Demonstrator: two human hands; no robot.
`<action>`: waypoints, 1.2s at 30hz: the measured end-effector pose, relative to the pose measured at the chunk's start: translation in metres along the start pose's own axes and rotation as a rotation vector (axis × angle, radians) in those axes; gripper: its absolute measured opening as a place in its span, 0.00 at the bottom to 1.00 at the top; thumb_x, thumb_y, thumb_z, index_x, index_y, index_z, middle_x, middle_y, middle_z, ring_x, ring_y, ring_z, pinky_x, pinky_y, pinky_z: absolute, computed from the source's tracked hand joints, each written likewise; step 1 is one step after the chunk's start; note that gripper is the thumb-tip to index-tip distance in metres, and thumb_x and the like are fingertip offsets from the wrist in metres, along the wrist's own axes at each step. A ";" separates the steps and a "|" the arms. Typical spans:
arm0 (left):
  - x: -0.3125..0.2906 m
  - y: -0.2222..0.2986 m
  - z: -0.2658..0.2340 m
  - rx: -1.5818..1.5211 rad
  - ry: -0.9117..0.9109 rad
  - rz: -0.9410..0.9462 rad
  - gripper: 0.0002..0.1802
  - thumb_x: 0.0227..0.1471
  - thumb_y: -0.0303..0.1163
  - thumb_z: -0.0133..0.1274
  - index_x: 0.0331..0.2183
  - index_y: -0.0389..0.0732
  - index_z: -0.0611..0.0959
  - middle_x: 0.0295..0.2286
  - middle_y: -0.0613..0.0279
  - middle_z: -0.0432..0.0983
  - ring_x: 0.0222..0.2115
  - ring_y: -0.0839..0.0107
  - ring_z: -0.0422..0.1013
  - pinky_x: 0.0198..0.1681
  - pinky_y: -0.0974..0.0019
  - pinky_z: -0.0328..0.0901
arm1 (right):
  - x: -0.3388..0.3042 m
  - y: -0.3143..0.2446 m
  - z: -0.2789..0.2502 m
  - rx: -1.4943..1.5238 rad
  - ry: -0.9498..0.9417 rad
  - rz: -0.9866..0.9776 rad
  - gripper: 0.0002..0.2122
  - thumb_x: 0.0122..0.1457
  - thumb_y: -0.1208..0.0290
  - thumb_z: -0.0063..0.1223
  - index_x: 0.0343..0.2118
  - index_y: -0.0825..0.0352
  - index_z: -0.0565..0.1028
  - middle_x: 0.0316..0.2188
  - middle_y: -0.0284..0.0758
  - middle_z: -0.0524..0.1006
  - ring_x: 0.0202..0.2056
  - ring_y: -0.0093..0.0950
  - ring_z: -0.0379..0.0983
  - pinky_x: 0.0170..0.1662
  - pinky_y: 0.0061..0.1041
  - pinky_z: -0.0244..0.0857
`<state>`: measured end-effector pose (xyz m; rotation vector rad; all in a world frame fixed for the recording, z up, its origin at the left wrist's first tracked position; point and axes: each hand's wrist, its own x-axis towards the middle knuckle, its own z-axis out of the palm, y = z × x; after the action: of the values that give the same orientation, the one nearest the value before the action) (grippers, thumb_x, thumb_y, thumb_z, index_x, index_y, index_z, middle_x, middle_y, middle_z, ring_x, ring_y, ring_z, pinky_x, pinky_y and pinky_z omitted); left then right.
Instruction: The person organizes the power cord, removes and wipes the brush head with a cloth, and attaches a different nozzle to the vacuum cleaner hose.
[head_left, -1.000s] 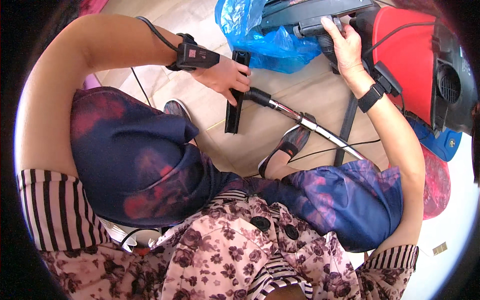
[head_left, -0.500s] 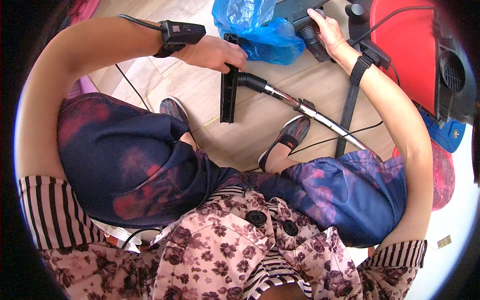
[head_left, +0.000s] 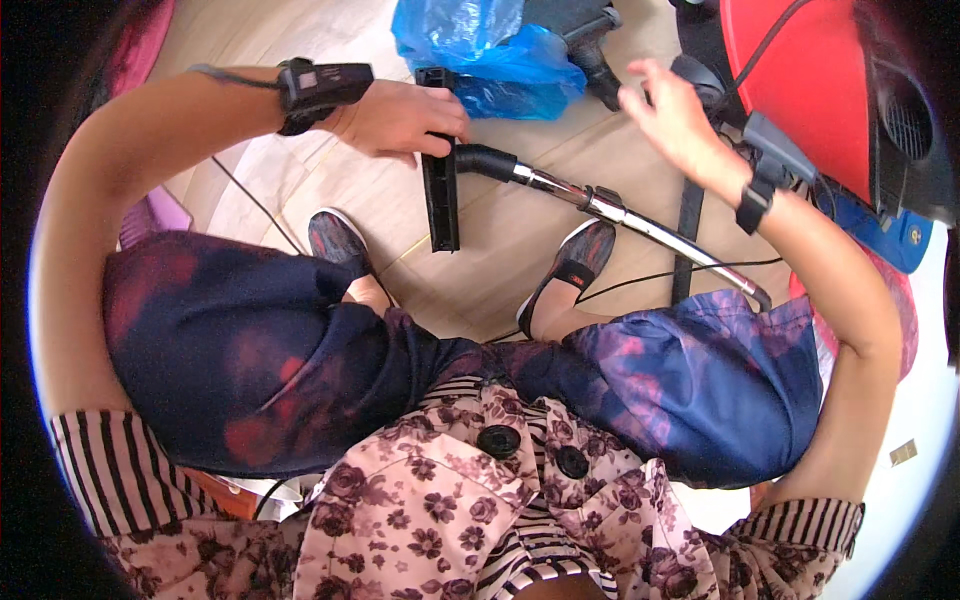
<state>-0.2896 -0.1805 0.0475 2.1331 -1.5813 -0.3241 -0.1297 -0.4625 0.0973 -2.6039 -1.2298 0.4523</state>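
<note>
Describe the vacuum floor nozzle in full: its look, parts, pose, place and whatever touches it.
The floor nozzle is a long, narrow black head, plastic by its look, lying over the wooden floor between the two shoes. A black elbow joins its upper part to a shiny metal tube that slants down to the right. The left hand grips its top end; the right hand hangs open, apart from it.

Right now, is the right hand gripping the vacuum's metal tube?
No: the right hand is open in the air above the metal tube, touching nothing.

Head camera looks straight down — close over lap and floor (head_left: 500,240).
</note>
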 end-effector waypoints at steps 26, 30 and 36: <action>0.092 0.027 -0.007 -0.487 -0.295 -0.940 0.24 0.37 0.38 0.61 0.33 0.35 0.70 0.28 0.46 0.72 0.33 0.48 0.70 0.35 0.53 0.64 | -0.045 0.030 0.068 0.649 -0.891 -0.095 0.22 0.35 0.58 0.64 0.27 0.71 0.71 0.20 0.35 0.73 0.22 0.28 0.70 0.27 0.28 0.63; 0.092 0.031 0.006 -0.488 -0.194 -1.081 0.17 0.40 0.32 0.57 0.31 0.35 0.70 0.27 0.43 0.71 0.31 0.45 0.69 0.35 0.49 0.63 | -0.043 0.026 0.073 0.865 -1.132 0.127 0.15 0.40 0.68 0.60 0.29 0.71 0.72 0.19 0.31 0.73 0.19 0.20 0.68 0.24 0.21 0.63; 0.080 0.011 0.021 -0.487 -0.108 -0.915 0.16 0.41 0.28 0.53 0.32 0.33 0.68 0.23 0.42 0.70 0.30 0.46 0.69 0.32 0.49 0.63 | -0.046 0.014 0.071 0.578 -0.959 0.126 0.09 0.40 0.73 0.56 0.23 0.72 0.72 0.15 0.33 0.72 0.15 0.18 0.68 0.18 0.21 0.61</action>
<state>-0.2834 -0.2632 0.0411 2.2944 -0.3821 -1.0008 -0.1732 -0.5018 0.0350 -1.9488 -0.8976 1.8949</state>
